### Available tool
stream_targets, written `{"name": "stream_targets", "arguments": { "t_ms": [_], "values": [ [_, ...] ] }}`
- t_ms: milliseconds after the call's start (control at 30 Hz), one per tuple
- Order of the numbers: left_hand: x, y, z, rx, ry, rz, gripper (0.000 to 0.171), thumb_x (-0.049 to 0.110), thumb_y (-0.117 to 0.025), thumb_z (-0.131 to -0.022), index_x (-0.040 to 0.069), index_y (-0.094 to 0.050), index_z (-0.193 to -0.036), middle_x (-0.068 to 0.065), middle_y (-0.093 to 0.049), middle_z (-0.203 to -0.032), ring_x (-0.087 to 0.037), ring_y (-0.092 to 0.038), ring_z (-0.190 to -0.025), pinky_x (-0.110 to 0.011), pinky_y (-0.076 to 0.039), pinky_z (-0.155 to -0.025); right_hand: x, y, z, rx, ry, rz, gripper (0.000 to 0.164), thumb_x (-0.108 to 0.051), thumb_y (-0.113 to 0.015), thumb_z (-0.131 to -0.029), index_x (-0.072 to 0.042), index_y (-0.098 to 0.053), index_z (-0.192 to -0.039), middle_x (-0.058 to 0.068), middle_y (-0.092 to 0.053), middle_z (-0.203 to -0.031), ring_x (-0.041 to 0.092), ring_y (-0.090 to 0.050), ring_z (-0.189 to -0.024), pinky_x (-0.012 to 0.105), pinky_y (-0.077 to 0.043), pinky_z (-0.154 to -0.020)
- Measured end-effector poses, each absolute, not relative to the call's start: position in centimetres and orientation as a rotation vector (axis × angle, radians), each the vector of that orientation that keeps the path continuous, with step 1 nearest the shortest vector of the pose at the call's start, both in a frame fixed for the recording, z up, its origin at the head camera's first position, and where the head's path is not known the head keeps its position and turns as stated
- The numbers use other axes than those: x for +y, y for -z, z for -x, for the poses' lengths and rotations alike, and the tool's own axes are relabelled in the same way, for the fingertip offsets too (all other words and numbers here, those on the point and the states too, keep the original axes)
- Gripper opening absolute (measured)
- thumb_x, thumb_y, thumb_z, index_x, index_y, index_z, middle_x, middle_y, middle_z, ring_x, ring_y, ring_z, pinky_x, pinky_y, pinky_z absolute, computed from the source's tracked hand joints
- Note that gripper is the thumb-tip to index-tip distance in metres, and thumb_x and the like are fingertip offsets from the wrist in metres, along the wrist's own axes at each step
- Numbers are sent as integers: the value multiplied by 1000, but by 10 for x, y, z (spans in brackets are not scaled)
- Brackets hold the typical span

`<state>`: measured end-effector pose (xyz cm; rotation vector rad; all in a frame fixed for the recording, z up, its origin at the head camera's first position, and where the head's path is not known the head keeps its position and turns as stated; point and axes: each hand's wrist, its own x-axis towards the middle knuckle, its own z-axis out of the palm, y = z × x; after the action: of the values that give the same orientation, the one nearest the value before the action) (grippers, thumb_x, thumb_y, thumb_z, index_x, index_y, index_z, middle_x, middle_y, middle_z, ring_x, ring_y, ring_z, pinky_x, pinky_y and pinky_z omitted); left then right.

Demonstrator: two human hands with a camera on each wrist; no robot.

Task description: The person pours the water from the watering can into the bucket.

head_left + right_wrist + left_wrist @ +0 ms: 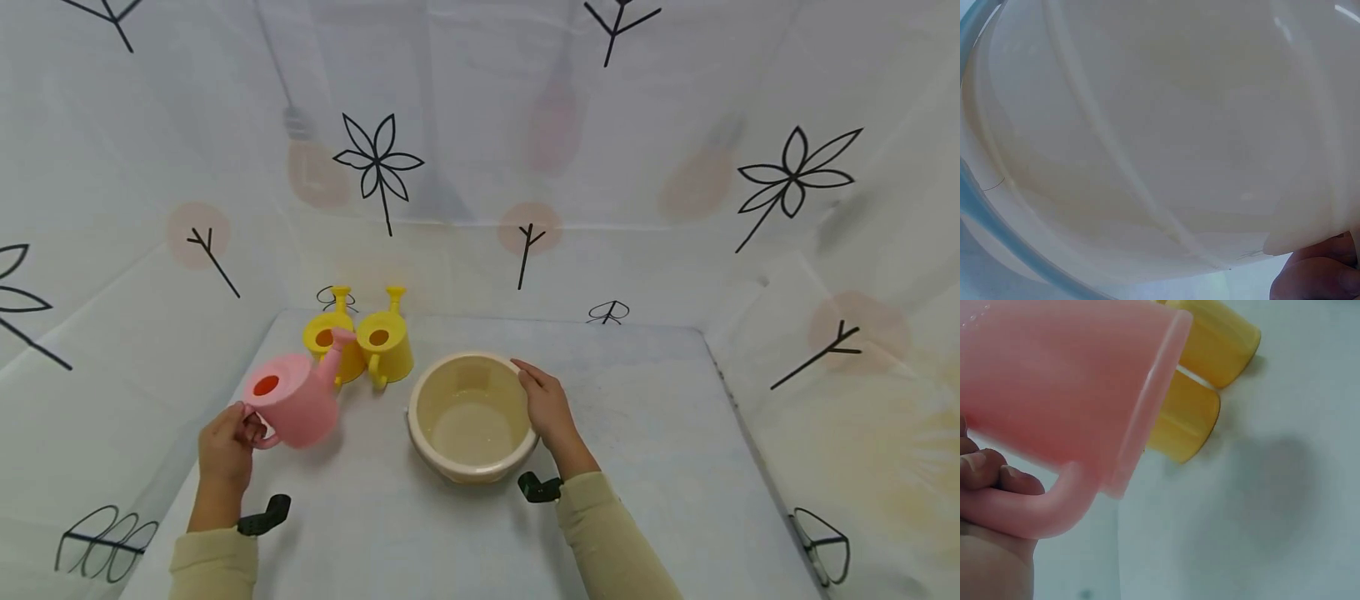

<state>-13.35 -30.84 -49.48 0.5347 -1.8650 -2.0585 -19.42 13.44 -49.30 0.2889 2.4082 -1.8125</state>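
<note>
A pink watering can (294, 403) is held up off the table by my left hand (227, 450), its fingers curled round the handle. In the left wrist view the can's handle (1054, 515) passes under the fingers, and its base tilts over the table. My right hand (551, 411) grips the right rim of a round cream bucket (438, 467), whose open top faces up. Close up in the right wrist view are the bucket's glossy wall (1191, 144), a pale blue curved band (997, 231) along it, and some fingers (1316, 278) at its edge.
Two yellow watering cans (386, 350) stand side by side at the table's back left, partly behind the pink one. White cloth (465, 108) with black plant drawings walls the white table (637, 433) at the back and both sides.
</note>
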Motion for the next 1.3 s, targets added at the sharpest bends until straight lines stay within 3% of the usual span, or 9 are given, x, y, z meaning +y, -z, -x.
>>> {"name": "stream_targets", "arguments": {
  "t_ms": [233, 500, 733, 1000, 1200, 1300],
  "values": [
    [-318, 499, 138, -1680, 2082, -612, 45, 25, -40, -104, 4, -49, -66, -2, -53, -69, -16, -47, -64, -21, -50, -57, 134, 493, 192, 2404, 1811, -277, 35, -40, -42, -102, -32, -57, -133, 1, -50, -144, 25, -50, -130, 46, -44, -103],
    [-322, 498, 147, -1586, 2096, -637, 37, 29, -38, -105, 5, -53, -82, -1, -49, -72, -16, -44, -69, -21, -44, -59, 135, 494, 192, 2404, 1802, -264, 36, -41, -41, -103, -33, -56, -134, 2, -49, -145, 25, -51, -129, 46, -45, -101],
    [-316, 497, 160, -1542, 2057, -771, 33, 32, -41, -103, 9, -59, -89, 3, -53, -76, -13, -46, -70, -18, -46, -58, 136, 493, 192, 2422, 1792, -249, 36, -40, -41, -103, -33, -56, -135, 3, -49, -146, 26, -50, -130, 47, -44, -103],
    [-308, 501, 180, -1663, 1975, -930, 29, 38, -38, -103, 13, -51, -93, 3, -48, -77, -10, -47, -63, -17, -48, -54, 136, 493, 191, 2421, 1795, -260, 36, -41, -42, -102, -33, -56, -134, 2, -50, -145, 26, -52, -128, 46, -45, -101],
    [-303, 511, 191, -1795, 1909, -986, 31, 46, -38, -101, 18, -47, -93, 4, -46, -85, -10, -46, -72, -18, -45, -62, 136, 494, 192, 2408, 1798, -267, 36, -41, -41, -102, -34, -56, -134, 0, -49, -145, 25, -49, -132, 47, -43, -104],
    [-300, 515, 196, -1863, 1873, -993, 32, 50, -36, -101, 20, -46, -95, 5, -46, -89, -10, -46, -79, -20, -45, -72, 136, 494, 191, 2408, 1822, -236, 36, -39, -41, -103, -31, -56, -135, 1, -50, -145, 26, -49, -132, 47, -43, -104]
  ]
}}
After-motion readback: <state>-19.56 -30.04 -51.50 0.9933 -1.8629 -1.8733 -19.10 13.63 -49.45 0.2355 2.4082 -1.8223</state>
